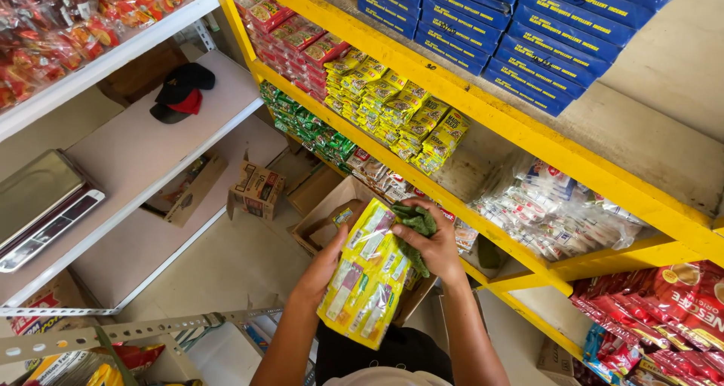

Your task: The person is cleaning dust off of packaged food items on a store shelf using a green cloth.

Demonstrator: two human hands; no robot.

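Note:
My left hand (323,269) holds a bundle of yellow sachet packets (367,277) from below, in front of my chest. Pressed against the top of that bundle is my right hand (428,243), which grips a dark green cloth (416,222). Both hands hover above an open cardboard box (324,205) on the floor, beside the yellow shelf rack (520,126).
The rack's shelves hold stacked yellow sachets (400,114), red packets (294,35), green packets (302,122), blue boxes (520,24) and bagged white sachets (550,209). At left, a white shelf (143,148) carries a scale (38,205) and a black-red cap (181,90). A small carton (258,190) lies on the floor.

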